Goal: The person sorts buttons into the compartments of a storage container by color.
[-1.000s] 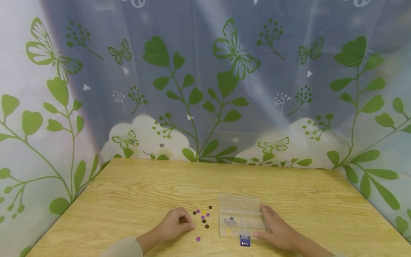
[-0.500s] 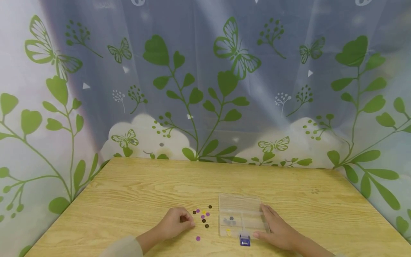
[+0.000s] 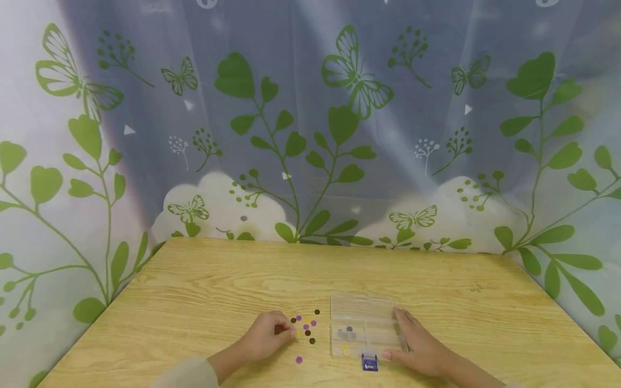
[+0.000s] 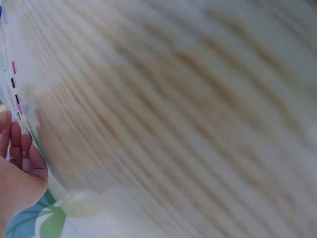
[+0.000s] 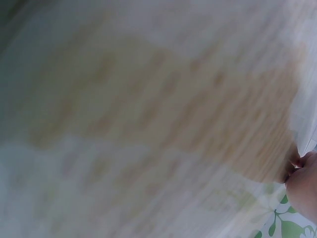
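In the head view my left hand [image 3: 269, 335] pinches a small yellow button [image 3: 298, 334] between thumb and fingertips, just above the table. At the left edge of the left wrist view, a bit of yellow shows at the fingertips of my left hand [image 4: 22, 168]. To the right of that hand lies a loose group of small round buttons [image 3: 306, 327] in black, purple and yellow. My right hand [image 3: 424, 346] grips the right side of a clear plastic compartment box [image 3: 350, 307], thumb at its front edge. The box stands open, with dark and yellow buttons [image 3: 345, 348] in its left compartments.
A blue latch [image 3: 370, 362] sticks out at the box's front edge. One purple button [image 3: 298, 360] lies apart, nearer the front. The wooden table [image 3: 233, 275] ends at a curtain [image 3: 310, 134] printed with leaves and butterflies.
A yellow button now shows between my left fingertips, and the left hand has shifted very slightly to the right. The right hand and box stay where they were.
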Demonstrator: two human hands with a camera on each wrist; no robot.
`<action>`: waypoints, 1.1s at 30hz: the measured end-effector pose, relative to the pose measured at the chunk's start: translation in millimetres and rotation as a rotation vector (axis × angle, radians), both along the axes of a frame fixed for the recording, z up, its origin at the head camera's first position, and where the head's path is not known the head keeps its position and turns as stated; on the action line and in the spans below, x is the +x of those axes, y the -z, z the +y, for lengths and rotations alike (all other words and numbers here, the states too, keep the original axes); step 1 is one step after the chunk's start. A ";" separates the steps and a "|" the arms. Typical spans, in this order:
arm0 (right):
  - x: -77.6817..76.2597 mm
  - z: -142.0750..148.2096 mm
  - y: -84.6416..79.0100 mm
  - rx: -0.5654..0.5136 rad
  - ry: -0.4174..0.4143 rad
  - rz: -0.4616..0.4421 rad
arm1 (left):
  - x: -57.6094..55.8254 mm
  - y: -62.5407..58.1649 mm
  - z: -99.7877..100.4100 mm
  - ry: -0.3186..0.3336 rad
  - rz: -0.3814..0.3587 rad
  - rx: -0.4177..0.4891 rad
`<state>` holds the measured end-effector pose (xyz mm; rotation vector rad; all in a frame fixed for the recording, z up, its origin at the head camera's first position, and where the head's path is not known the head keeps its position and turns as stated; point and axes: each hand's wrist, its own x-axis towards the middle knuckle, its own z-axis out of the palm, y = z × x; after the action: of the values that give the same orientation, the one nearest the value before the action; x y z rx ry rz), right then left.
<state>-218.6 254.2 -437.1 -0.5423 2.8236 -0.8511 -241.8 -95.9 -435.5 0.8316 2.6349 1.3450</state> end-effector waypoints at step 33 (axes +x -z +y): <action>-0.6 0.5 0.2 0.003 0.005 0.017 | -1.5 -8.2 24.1 0.041 0.006 0.052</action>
<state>-219.2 254.7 -437.3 -0.5452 2.8419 -0.8472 -243.3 -71.8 -427.3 0.8927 2.5834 1.4080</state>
